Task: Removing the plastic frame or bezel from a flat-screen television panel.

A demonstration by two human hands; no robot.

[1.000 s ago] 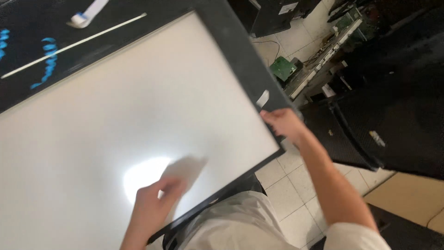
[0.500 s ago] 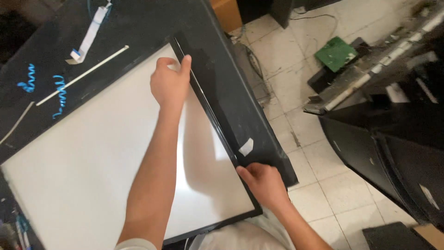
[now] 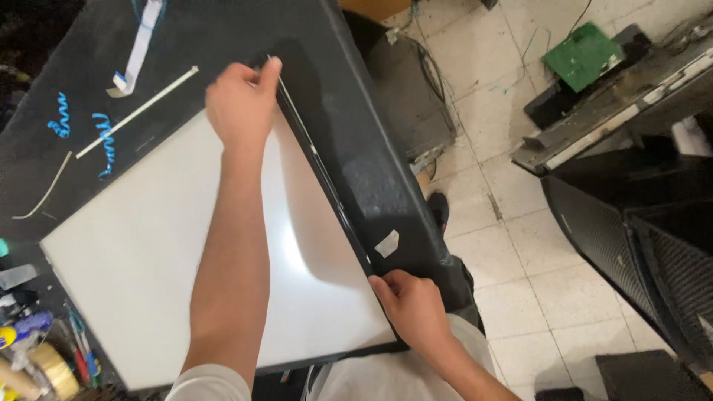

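Lifting the thin black frame off the white panel: pinched by left hand and right hand fingers; an even pull is needed next.

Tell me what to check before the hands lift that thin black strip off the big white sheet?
1. Left hand pinches the far end of the thin black strip: ok.
2. Right hand holds the near end: ok.
3. Strip raised at the far corner: ok; free all along: cannot tell.
4. White sheet lies flat on the black table: ok.
5. Left forearm hangs over the sheet; touching it: cannot tell.
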